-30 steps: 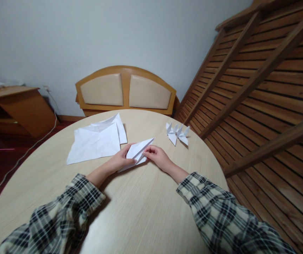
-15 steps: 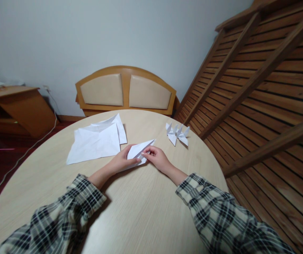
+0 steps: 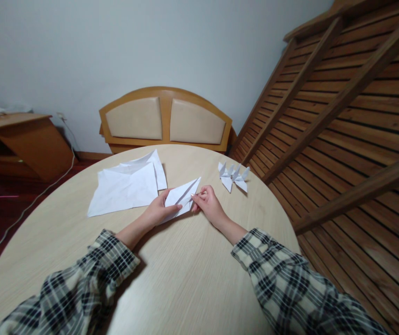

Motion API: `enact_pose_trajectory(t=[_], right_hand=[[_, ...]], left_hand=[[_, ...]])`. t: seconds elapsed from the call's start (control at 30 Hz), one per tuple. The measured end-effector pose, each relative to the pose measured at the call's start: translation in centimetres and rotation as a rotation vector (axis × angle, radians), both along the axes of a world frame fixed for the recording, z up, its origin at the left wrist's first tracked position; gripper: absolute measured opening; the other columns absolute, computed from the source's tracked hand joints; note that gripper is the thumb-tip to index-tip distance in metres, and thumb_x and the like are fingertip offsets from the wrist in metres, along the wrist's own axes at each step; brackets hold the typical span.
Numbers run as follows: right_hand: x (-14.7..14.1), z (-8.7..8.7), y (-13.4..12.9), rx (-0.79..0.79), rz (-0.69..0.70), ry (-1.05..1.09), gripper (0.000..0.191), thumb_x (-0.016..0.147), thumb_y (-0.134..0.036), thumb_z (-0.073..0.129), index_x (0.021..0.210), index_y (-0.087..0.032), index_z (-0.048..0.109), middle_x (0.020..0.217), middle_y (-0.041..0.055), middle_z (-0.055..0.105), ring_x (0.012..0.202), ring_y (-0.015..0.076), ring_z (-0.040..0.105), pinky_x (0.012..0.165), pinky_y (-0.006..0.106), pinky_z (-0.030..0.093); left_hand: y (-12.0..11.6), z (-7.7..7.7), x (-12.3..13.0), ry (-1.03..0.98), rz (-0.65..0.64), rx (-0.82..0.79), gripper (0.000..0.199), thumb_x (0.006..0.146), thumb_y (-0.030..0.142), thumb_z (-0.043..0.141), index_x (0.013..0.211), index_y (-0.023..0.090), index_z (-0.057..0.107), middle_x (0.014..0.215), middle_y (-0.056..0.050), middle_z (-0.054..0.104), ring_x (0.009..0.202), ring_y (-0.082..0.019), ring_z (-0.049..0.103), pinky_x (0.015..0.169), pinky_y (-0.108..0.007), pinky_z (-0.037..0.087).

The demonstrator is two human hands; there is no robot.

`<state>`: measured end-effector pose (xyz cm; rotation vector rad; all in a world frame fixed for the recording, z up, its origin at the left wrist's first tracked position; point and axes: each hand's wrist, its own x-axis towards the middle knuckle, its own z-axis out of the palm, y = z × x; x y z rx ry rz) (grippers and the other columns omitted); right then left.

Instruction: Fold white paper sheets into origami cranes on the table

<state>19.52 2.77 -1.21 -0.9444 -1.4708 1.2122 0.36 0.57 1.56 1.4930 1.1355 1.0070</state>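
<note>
A folded sheet of white paper (image 3: 178,194) with slanting creases is held between my two hands, just above the table. My left hand (image 3: 158,208) grips its left side, thumb on top and fingers beneath. At the right edge, the thumb and index finger of my right hand (image 3: 207,204) pinch a flap of the folded paper. To the right of my hands, small white origami figures (image 3: 234,177) with pointed wings stand together. Flat sheets of white paper (image 3: 126,188) with crease lines lie to the left.
The round pale wooden table (image 3: 185,279) carries everything. Beyond it stands a headboard (image 3: 166,121) with cream panels against the wall. A slatted wooden bed frame (image 3: 353,116) leans at the right. On the left are a wooden desk (image 3: 25,144) and a white cable (image 3: 28,209).
The right hand has drawn slightly right with its pinched fingers, from over the paper to its edge. The folded paper has tilted and shifted a little left.
</note>
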Motion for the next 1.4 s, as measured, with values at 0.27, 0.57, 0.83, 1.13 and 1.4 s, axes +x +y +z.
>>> enact_pose_trajectory(t=[0.27, 0.57, 0.83, 1.13, 1.4], right_hand=[[-0.3, 0.1, 0.2, -0.084, -0.001, 0.009, 0.050, 0.075, -0.042, 0.068, 0.105, -0.023, 0.033, 0.076, -0.0040, 0.062, 0.051, 0.0099, 0.059, 0.051, 0.025, 0.048], [-0.4, 0.0, 0.2, -0.105, -0.024, -0.010, 0.052, 0.075, -0.042, 0.069, 0.107, -0.022, 0.034, 0.070, -0.0045, 0.060, 0.052, 0.0117, 0.059, 0.051, 0.026, 0.048], [-0.6, 0.6, -0.2, -0.156, 0.085, -0.024, 0.038, 0.077, -0.051, 0.066, 0.084, -0.019, 0.047, 0.061, -0.0034, 0.057, 0.051, 0.0110, 0.056, 0.053, 0.027, 0.048], [-0.6, 0.4, -0.3, -0.112, 0.050, -0.069, 0.038, 0.076, -0.053, 0.065, 0.072, -0.015, 0.060, 0.064, 0.0010, 0.061, 0.057, 0.0112, 0.054, 0.056, 0.026, 0.043], [-0.5, 0.1, -0.3, -0.085, 0.029, -0.090, 0.037, 0.076, -0.053, 0.064, 0.068, -0.017, 0.059, 0.061, 0.0006, 0.060, 0.056, 0.0124, 0.054, 0.056, 0.027, 0.041]], left_hand=[[0.3, -0.5, -0.2, 0.010, -0.003, -0.001, 0.058, 0.067, 0.033, 0.071, 0.119, 0.014, 0.053, 0.102, -0.009, 0.064, 0.094, -0.025, 0.059, 0.079, -0.033, 0.043], [0.1, -0.4, -0.1, -0.001, 0.002, 0.026, 0.059, 0.068, 0.032, 0.071, 0.121, 0.014, 0.053, 0.104, -0.009, 0.065, 0.095, -0.025, 0.059, 0.080, -0.033, 0.043], [0.2, -0.7, -0.1, 0.034, 0.015, 0.090, 0.057, 0.070, 0.035, 0.070, 0.118, 0.012, 0.051, 0.109, -0.011, 0.062, 0.095, -0.024, 0.058, 0.084, -0.034, 0.044], [0.1, -0.6, -0.2, 0.105, -0.031, 0.093, 0.059, 0.069, 0.037, 0.071, 0.119, 0.015, 0.050, 0.108, -0.010, 0.062, 0.097, -0.025, 0.058, 0.087, -0.037, 0.045], [0.3, -1.2, -0.3, 0.134, -0.038, 0.110, 0.061, 0.070, 0.038, 0.070, 0.122, 0.015, 0.048, 0.109, -0.009, 0.062, 0.098, -0.024, 0.059, 0.086, -0.037, 0.047]])
